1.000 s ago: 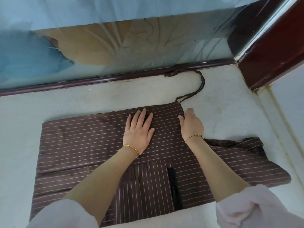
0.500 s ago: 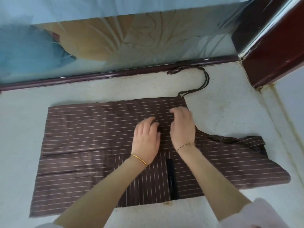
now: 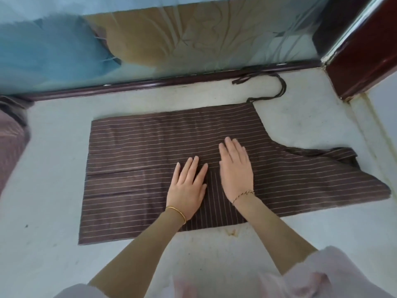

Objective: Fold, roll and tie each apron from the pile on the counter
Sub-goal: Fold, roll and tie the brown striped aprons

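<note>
Lying flat mid-frame on the pale counter (image 3: pixel 53 190): brown striped apron (image 3: pixel 139 151). Left hand (image 3: pixel 187 186) and right hand (image 3: pixel 236 168) are pressing it centrally, palms down, fingers extended, gripping nothing.

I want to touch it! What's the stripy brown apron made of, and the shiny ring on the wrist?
The apron looks like thin woven cloth, matte; it lies flat with soft creases. The bangle on the left wrist looks like polished gold-coloured metal.
</note>
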`<control>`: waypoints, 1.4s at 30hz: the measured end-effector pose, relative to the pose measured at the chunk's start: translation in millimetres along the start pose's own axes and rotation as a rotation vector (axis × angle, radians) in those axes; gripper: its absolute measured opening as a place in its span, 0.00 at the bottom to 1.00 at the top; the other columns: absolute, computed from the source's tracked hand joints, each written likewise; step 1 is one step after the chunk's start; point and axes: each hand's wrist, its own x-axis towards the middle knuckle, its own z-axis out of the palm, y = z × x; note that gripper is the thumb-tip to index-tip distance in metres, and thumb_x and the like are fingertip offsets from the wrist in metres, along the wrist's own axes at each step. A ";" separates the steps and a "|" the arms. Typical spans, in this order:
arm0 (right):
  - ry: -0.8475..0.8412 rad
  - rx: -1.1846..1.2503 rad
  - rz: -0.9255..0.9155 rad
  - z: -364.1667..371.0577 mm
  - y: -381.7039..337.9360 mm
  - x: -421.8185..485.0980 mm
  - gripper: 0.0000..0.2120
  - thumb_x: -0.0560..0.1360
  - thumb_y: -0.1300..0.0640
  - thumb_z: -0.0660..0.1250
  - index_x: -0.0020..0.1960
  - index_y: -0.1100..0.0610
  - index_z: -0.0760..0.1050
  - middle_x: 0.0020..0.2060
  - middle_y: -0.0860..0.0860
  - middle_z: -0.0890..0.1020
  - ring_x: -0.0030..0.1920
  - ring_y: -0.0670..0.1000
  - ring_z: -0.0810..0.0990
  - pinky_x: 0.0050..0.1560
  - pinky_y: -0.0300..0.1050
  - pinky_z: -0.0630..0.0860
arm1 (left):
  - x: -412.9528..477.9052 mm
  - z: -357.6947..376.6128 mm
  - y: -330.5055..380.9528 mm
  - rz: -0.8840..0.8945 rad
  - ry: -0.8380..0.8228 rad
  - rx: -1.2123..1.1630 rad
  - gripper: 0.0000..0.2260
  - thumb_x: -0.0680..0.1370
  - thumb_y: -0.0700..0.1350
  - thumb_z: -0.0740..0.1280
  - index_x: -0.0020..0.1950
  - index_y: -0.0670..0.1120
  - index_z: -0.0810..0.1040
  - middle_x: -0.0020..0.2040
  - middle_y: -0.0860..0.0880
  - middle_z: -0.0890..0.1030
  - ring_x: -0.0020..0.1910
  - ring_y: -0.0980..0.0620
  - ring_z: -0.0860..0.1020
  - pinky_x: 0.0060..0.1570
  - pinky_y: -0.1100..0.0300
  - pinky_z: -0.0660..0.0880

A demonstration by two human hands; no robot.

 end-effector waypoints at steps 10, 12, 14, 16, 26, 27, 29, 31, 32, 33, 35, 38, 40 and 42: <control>-0.172 -0.159 -0.068 21.2 -11.9 -32.5 0.28 0.80 0.45 0.43 0.77 0.55 0.51 0.76 0.53 0.53 0.76 0.55 0.50 0.75 0.54 0.47 | -54.2 7.6 -82.2 -0.309 -0.040 0.041 0.26 0.80 0.58 0.39 0.77 0.51 0.53 0.77 0.46 0.55 0.76 0.46 0.52 0.74 0.48 0.49; -0.173 -0.168 -0.073 20.7 -13.0 -33.7 0.28 0.80 0.45 0.44 0.77 0.55 0.50 0.77 0.53 0.53 0.76 0.55 0.50 0.75 0.54 0.46 | -67.2 8.6 -104.6 -0.451 -0.033 0.034 0.27 0.80 0.59 0.37 0.77 0.52 0.52 0.78 0.46 0.53 0.77 0.45 0.50 0.74 0.48 0.46; -0.176 -0.156 -0.068 17.8 -14.1 -34.8 0.28 0.80 0.45 0.44 0.77 0.55 0.50 0.77 0.53 0.53 0.76 0.55 0.50 0.75 0.54 0.46 | -75.0 7.2 -121.4 -0.606 -0.023 -0.001 0.26 0.80 0.58 0.38 0.77 0.53 0.50 0.78 0.46 0.51 0.77 0.44 0.48 0.74 0.48 0.44; -0.187 -0.132 -0.070 15.0 -15.7 -35.9 0.28 0.80 0.45 0.45 0.77 0.55 0.51 0.77 0.53 0.53 0.76 0.55 0.49 0.75 0.53 0.46 | -78.0 2.4 -131.9 -0.754 -0.011 -0.056 0.25 0.81 0.57 0.42 0.78 0.52 0.50 0.78 0.44 0.50 0.77 0.44 0.47 0.75 0.47 0.47; 0.064 0.384 0.225 -33.9 24.9 -56.8 0.19 0.79 0.63 0.58 0.70 0.59 0.68 0.70 0.54 0.68 0.72 0.51 0.63 0.71 0.42 0.59 | 32.5 -46.4 36.2 -0.077 0.094 -0.191 0.22 0.82 0.50 0.52 0.76 0.45 0.57 0.77 0.43 0.51 0.76 0.45 0.49 0.74 0.52 0.50; 0.045 0.370 0.256 -38.5 36.5 -61.7 0.19 0.79 0.63 0.58 0.70 0.58 0.68 0.70 0.53 0.68 0.72 0.51 0.63 0.70 0.42 0.60 | 41.0 -47.1 57.9 -0.022 0.072 -0.185 0.22 0.82 0.50 0.52 0.75 0.45 0.57 0.77 0.43 0.51 0.76 0.45 0.49 0.74 0.52 0.50; 0.006 0.341 0.346 -45.8 66.3 -73.3 0.20 0.79 0.64 0.58 0.70 0.58 0.67 0.71 0.53 0.67 0.72 0.51 0.62 0.71 0.42 0.59 | 55.0 -45.8 98.8 0.092 0.007 -0.142 0.22 0.82 0.49 0.53 0.75 0.45 0.57 0.77 0.43 0.50 0.76 0.44 0.49 0.74 0.51 0.50; -0.013 0.352 0.399 -49.9 84.0 -80.6 0.19 0.79 0.64 0.57 0.70 0.58 0.68 0.70 0.53 0.67 0.71 0.51 0.63 0.71 0.43 0.59 | 60.4 -41.0 119.4 0.144 -0.041 -0.078 0.22 0.82 0.48 0.54 0.75 0.45 0.57 0.77 0.42 0.50 0.76 0.43 0.51 0.73 0.50 0.52; 0.003 0.369 0.424 -54.3 96.0 -84.2 0.19 0.79 0.65 0.57 0.69 0.58 0.68 0.69 0.53 0.68 0.71 0.51 0.64 0.71 0.43 0.60 | 64.8 -41.1 133.3 0.169 -0.042 -0.051 0.21 0.82 0.46 0.55 0.75 0.45 0.57 0.77 0.42 0.51 0.75 0.43 0.53 0.73 0.49 0.54; 0.010 0.377 0.428 -54.5 96.9 -84.9 0.19 0.79 0.65 0.56 0.68 0.59 0.69 0.68 0.54 0.70 0.69 0.52 0.65 0.71 0.44 0.61 | 65.7 -40.2 132.5 0.170 -0.035 -0.038 0.21 0.82 0.45 0.56 0.74 0.45 0.58 0.76 0.42 0.53 0.74 0.42 0.55 0.72 0.49 0.56; 0.082 0.366 0.471 -63.3 125.5 -87.7 0.18 0.78 0.66 0.57 0.66 0.60 0.71 0.65 0.55 0.73 0.66 0.54 0.68 0.70 0.46 0.65 | 80.8 -43.3 160.1 0.229 -0.029 -0.030 0.21 0.81 0.43 0.57 0.74 0.44 0.60 0.74 0.43 0.58 0.71 0.43 0.60 0.70 0.50 0.60; 0.173 0.265 0.529 -76.1 161.0 -78.7 0.16 0.77 0.65 0.58 0.64 0.58 0.74 0.62 0.55 0.75 0.62 0.55 0.71 0.65 0.47 0.67 | 104.1 -49.1 184.0 0.307 -0.013 0.007 0.19 0.81 0.42 0.58 0.72 0.43 0.63 0.70 0.43 0.64 0.66 0.44 0.66 0.66 0.52 0.66; 0.192 0.208 0.591 -87.2 183.4 -67.8 0.15 0.78 0.63 0.57 0.63 0.57 0.74 0.61 0.54 0.75 0.62 0.55 0.71 0.64 0.48 0.66 | 116.6 -53.9 196.1 0.329 -0.032 0.044 0.17 0.81 0.43 0.58 0.69 0.43 0.65 0.67 0.44 0.67 0.63 0.45 0.68 0.63 0.53 0.69; 0.127 0.138 0.692 -96.9 209.6 -55.6 0.14 0.80 0.58 0.55 0.63 0.58 0.72 0.60 0.55 0.75 0.61 0.57 0.71 0.62 0.50 0.67 | 132.2 -57.3 208.4 0.337 -0.079 0.080 0.16 0.81 0.45 0.59 0.67 0.43 0.68 0.65 0.44 0.70 0.62 0.45 0.69 0.61 0.53 0.70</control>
